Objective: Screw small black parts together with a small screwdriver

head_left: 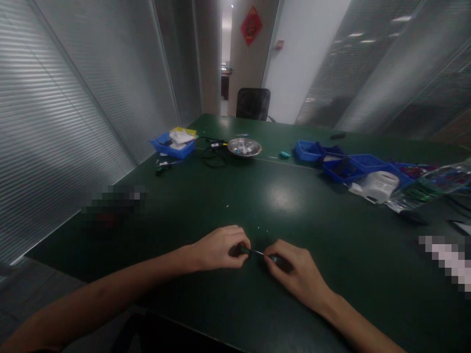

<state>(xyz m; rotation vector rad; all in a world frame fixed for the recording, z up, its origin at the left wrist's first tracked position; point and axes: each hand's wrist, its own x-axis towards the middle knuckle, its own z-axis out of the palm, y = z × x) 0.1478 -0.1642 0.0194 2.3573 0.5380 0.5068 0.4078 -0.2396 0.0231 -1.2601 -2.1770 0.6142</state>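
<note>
Work sits between two hands at the lower centre of the frame. The left hand (222, 247) curls its fingers round a small dark piece (245, 250); the right hand (297, 267) grips a dark handle (276, 260), and a thin metal shaft (259, 252) bridges the gap. The step in hand looks like working a slim tool against the piece, though whether its tip is seated is too small to tell. The pose seems to call for a firm left hold and a shaft kept in line.

Underneath lies a dark green table (184, 206), with pale crumbs (267, 231) just beyond the hands. A metal dish (244, 153) of small items stands at upper centre, a blue basket (174, 151) left of it; blue trays (308, 153), a white perforated part (381, 184) and a clear bottle (434, 184) crowd the right. Behind are a black chair (253, 103), a red diamond decoration (251, 25) and, at left, blinds (40, 122).
</note>
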